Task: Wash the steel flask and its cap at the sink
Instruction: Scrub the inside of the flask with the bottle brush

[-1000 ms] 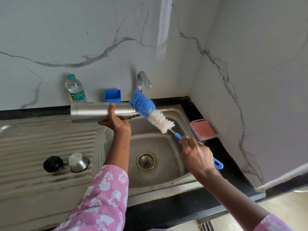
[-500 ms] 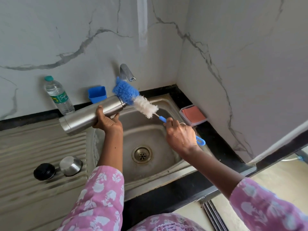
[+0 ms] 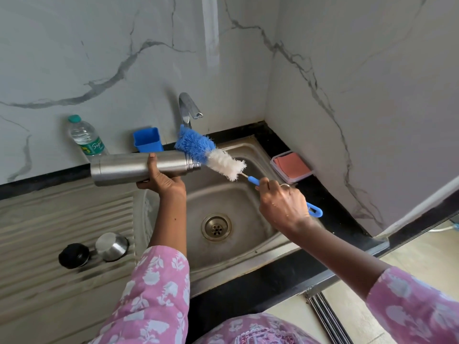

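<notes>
Levelled from its earlier tilt, the steel flask (image 3: 134,168) hangs over the sink (image 3: 248,234), gripped by the left hand (image 3: 165,183); the right hand (image 3: 283,202) grips the brush (image 3: 211,157) — bristles outside its mouth. On the drainboard (image 3: 49,214), the cap (image 3: 111,246) likely awaits washing.

Plastic water bottle (image 3: 85,139) against the marble wall (image 3: 99,58), blue cup (image 3: 147,140) near on its right, orange cloth (image 3: 294,165) lying in a clear tray (image 3: 298,178) by the corner.

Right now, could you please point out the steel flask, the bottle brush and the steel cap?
steel flask (image 3: 119,170): head view, bare body near its base.
bottle brush (image 3: 196,146): head view, blue bristles.
steel cap (image 3: 111,246): head view, shiny domed side.
</notes>
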